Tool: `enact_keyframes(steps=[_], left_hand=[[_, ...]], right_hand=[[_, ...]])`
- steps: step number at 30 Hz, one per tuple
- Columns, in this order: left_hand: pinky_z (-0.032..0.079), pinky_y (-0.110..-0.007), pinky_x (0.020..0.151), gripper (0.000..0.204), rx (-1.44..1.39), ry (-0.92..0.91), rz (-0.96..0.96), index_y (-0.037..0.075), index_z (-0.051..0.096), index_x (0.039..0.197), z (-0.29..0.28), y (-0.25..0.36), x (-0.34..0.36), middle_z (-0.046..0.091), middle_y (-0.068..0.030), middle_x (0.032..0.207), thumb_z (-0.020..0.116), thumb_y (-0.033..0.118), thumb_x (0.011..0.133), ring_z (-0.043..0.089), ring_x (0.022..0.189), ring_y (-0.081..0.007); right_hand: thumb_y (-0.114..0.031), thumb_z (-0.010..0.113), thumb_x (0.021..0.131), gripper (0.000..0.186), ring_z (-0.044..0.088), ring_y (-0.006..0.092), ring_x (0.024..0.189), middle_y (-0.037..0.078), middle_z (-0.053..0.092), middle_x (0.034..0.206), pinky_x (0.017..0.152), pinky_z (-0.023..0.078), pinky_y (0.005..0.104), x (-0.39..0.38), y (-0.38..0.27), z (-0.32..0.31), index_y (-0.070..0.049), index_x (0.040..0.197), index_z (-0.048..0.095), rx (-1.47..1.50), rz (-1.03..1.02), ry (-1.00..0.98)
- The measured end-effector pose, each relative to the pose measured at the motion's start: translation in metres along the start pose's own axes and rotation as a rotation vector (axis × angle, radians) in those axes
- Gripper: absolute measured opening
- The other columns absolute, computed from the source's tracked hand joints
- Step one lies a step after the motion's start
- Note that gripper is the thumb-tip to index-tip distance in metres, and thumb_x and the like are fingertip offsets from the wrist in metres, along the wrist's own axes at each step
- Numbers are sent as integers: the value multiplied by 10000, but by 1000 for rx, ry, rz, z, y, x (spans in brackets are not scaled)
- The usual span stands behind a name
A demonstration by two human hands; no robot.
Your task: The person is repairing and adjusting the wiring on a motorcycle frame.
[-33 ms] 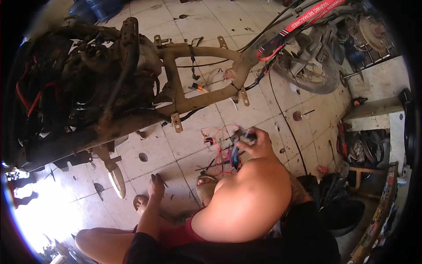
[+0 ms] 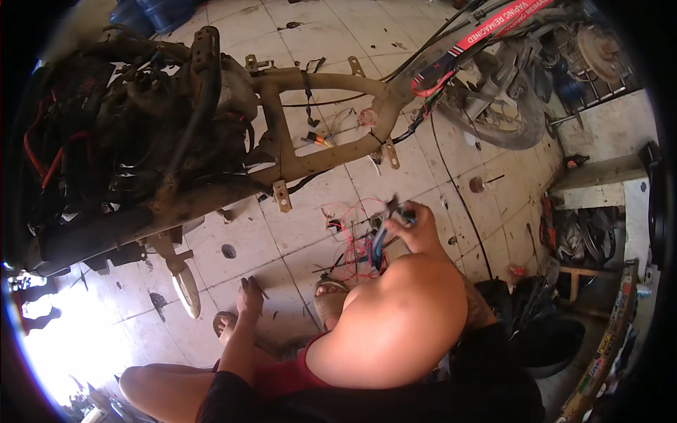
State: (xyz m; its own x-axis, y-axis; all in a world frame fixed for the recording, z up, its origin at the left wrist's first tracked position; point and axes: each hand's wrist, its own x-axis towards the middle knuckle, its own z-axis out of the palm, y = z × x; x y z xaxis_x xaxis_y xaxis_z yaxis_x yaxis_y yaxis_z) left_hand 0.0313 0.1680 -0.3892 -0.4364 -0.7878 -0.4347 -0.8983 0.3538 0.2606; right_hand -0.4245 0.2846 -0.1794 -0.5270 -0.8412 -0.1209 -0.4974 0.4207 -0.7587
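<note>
My right hand (image 2: pixel 421 224) is closed round a pair of pliers (image 2: pixel 386 220) with blue handles. Their dark jaws point up and away from me, above the tiled floor. Just below the pliers, a loose tangle of red wires (image 2: pixel 352 262) lies on the tiles beside my right foot, with dark and blue bits among it. My left hand (image 2: pixel 249 299) hangs low between my knees, above my left foot. Its fingers are closed, and a thin dark piece sticks out beside them; what it is I cannot make out.
A bare motorcycle frame (image 2: pixel 331 156) with its engine (image 2: pixel 141 134) stretches across in front of me. A wheel (image 2: pixel 518 127) with a red lanyard (image 2: pixel 493 28) above it stands at the far right. A black cable (image 2: pixel 462 204) runs over the floor; a concrete shelf (image 2: pixel 599 173) is at the right.
The pliers in my right hand have tilted, so their jaws now show more plainly above the fingers. My left hand has hardly moved.
</note>
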Motion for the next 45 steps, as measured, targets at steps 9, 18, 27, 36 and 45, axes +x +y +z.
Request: enact_keyframes(steps=[9, 18, 27, 36, 45], left_hand=[[549, -434, 805, 280, -600, -408, 218, 3, 638, 1056, 36, 66, 63, 682, -229, 1041, 650, 238, 903, 672, 919, -391], [330, -461, 1136, 585, -2055, -727, 89, 104, 400, 1491, -85, 220, 7, 363, -157, 1552, 390, 483, 1045, 407, 1398, -242], [275, -590, 1098, 773, -506, 116, 401, -37, 194, 1537, -131, 290, -11, 445, -300, 1406, 415, 486, 1013, 401, 1321, -443], [453, -515, 980, 515, -375, -439, 591, -56, 573, 1245, -175, 191, -63, 634, -247, 1207, 562, 377, 966, 607, 1102, -428], [434, -493, 1011, 453, 265, -642, 552, -7, 609, 1221, -237, 95, -156, 621, -220, 1218, 615, 306, 894, 595, 1125, -382]], right_hand=[[-436, 842, 778, 413, 366, 41, 467, -88, 406, 577, 423, 271, 236, 7, -47, 48, -78, 810, 637, 856, 479, -143], [-468, 732, 881, 445, 349, 48, 433, -65, 373, 537, 405, 271, 242, -32, -4, 74, -115, 722, 513, 1260, 424, -618], [-339, 749, 875, 347, 583, 134, 707, 44, 617, 791, 634, 461, 292, -28, -16, 92, -32, 975, 622, 986, 501, -253], [-10, 626, 823, 613, 592, 389, 925, 235, 462, 1077, 838, 511, 457, 39, -28, 0, -52, 1418, 483, -499, -141, 179], [-84, 633, 821, 771, 521, 362, 1162, 168, 646, 1152, 941, 365, 629, 90, -35, -35, -243, 1533, 382, -1109, -202, 83]])
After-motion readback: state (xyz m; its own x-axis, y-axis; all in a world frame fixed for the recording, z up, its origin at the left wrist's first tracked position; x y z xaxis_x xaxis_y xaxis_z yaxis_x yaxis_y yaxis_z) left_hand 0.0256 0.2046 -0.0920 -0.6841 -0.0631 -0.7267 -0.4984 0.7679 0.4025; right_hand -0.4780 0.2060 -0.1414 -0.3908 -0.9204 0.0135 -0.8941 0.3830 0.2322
